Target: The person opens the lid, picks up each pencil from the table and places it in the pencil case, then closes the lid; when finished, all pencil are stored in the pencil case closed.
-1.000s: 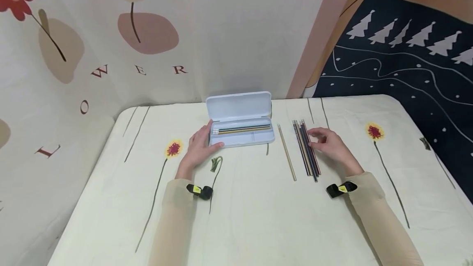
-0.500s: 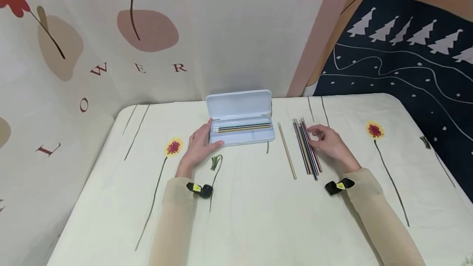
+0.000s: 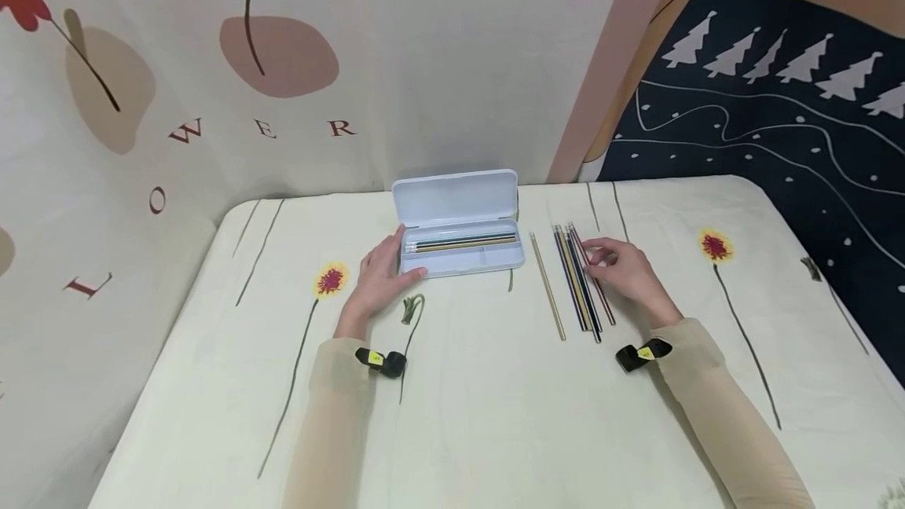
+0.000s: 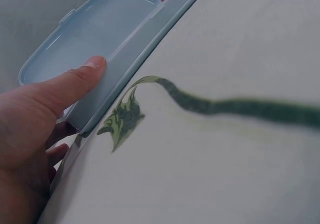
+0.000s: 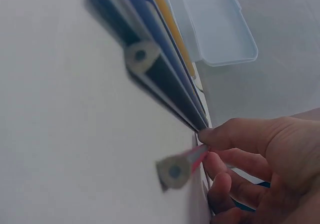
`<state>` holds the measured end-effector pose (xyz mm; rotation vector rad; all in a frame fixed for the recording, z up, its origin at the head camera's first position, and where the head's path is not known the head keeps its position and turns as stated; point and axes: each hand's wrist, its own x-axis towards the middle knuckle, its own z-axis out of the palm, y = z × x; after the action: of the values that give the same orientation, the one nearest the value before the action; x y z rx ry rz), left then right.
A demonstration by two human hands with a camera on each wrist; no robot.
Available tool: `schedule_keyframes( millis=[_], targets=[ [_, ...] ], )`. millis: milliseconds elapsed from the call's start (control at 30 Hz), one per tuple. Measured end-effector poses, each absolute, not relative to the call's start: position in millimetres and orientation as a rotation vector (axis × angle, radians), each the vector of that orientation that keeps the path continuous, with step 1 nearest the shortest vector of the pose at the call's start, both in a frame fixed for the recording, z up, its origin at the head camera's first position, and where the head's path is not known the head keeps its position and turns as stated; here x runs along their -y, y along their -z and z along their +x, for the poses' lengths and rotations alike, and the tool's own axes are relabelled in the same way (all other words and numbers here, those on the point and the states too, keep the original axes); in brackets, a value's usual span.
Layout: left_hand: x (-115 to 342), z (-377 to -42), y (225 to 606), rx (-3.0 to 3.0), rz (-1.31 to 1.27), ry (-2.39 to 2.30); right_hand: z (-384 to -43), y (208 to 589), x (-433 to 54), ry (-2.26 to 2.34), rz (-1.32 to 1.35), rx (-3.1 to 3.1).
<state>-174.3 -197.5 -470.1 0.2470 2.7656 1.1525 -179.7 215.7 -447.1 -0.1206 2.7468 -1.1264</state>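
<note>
The light blue pencil case (image 3: 456, 199) stands open at the back middle, with several pencils (image 3: 463, 243) lying in its rear compartment. My left hand (image 3: 378, 280) holds the case's left end, thumb against the front wall and fingers at the side. To the right of the case lies a bunch of dark and gold pencils (image 3: 576, 281). My right hand (image 3: 625, 269) pinches a red pencil (image 3: 602, 297) at the right edge of this bunch. In the right wrist view the red pencil (image 5: 196, 159) shows between thumb and index finger, the thumb tip right at a dark pencil (image 5: 170, 82).
A single gold pencil (image 3: 548, 289) lies between the case and the bunch. The cloth-covered table (image 3: 481, 399) has printed flowers, and a patterned curtain (image 3: 452, 61) hangs behind its back edge. A dark cloth with printed trees (image 3: 778, 124) hangs at the right.
The bunch has shifted slightly left and spread a little, and the red pencil has come apart from the others. My right hand has moved slightly left. My left hand stays at the case.
</note>
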Motion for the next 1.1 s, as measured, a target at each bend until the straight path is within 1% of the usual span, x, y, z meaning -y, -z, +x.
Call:
schedule_keyframes(
  millis=[200, 633, 1100],
  targets=[
    [197.2, -174.1, 469.1, -2.777, 0.257, -1.157, -179.0, 449.4, -215.0, 1.128, -0.085, -2.769],
    [197.4, -172.6, 468.5, -2.783, 0.259, -1.137, -174.7, 447.2, -216.1, 1.313, -0.062, -2.832],
    [196.8, -171.7, 467.5, -2.788, 0.262, -1.146, -177.0, 446.6, -208.4, 1.447, -0.290, -2.722]
  ],
)
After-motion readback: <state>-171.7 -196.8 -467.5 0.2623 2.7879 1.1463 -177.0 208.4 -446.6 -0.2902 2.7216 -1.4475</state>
